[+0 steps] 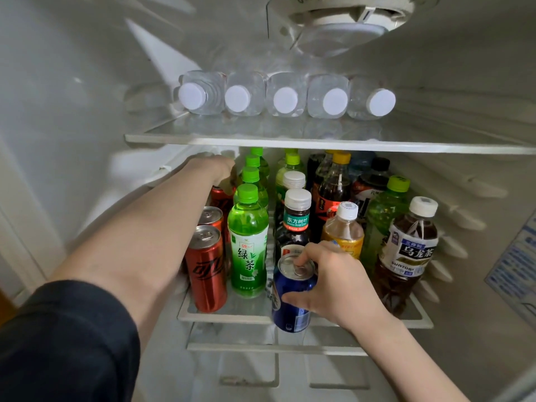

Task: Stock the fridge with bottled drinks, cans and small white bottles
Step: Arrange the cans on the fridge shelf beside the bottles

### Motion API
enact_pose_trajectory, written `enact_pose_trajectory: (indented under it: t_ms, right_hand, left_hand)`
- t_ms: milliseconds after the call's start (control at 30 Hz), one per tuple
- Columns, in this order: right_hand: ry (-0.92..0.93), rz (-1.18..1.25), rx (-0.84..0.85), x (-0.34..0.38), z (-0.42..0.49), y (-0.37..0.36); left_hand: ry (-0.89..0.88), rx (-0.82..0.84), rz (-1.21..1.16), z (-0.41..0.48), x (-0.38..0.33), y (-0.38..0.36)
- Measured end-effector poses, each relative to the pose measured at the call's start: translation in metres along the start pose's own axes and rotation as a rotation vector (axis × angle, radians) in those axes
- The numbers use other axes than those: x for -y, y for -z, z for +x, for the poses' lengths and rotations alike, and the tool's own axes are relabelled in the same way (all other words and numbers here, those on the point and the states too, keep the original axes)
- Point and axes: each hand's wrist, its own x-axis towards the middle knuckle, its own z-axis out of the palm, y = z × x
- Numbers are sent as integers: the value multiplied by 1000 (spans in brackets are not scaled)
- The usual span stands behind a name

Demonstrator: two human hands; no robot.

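My left hand (222, 171) reaches to the back left of the middle shelf (232, 317), its fingers curled down over the top of the rearmost red can (221, 197). Two more red cans (207, 268) stand in a row in front of it. At the shelf's front edge my right hand (333, 288) grips a blue can (290, 303), fingers on its lid and thumb on its side. The can stands upright in front of a dark white-capped bottle (296, 216). A row of green tea bottles (248, 242) stands between the two hands.
Several clear water bottles (285, 95) with white caps lie side by side on the upper glass shelf (290, 142). Cola bottles (333, 184), an orange drink (343, 230), a green bottle (385, 210) and an oolong tea bottle (406, 256) crowd the right half. A lower shelf edge (261, 348) shows beneath.
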Motion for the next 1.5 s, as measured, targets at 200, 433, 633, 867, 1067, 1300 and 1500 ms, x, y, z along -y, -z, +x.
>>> enact_pose_trajectory:
  t_ms: [200, 433, 633, 867, 1067, 1300, 1500]
  right_hand:
    - [-12, -23, 1, 0, -2, -2]
    - [-21, -28, 9, 1, -3, -3]
    - [-34, -24, 21, 1, -2, -2]
    - [-39, -6, 11, -1, 0, -3]
    - [-49, 17, -1, -3, 1, -5]
    - [-46, 24, -10, -4, 1, -6]
    - [-40, 33, -11, -4, 0, -7]
  left_hand:
    - [44, -4, 53, 1, -3, -2]
    - [14, 73, 100, -10, -3, 8]
    - [9, 78, 136, -11, -5, 6]
    - [168, -17, 96, -2, -9, 3]
    - [85, 70, 137, -4, -6, 3]
    - [49, 80, 270, -13, -6, 6]
    - [64, 85, 262, -14, -11, 10]
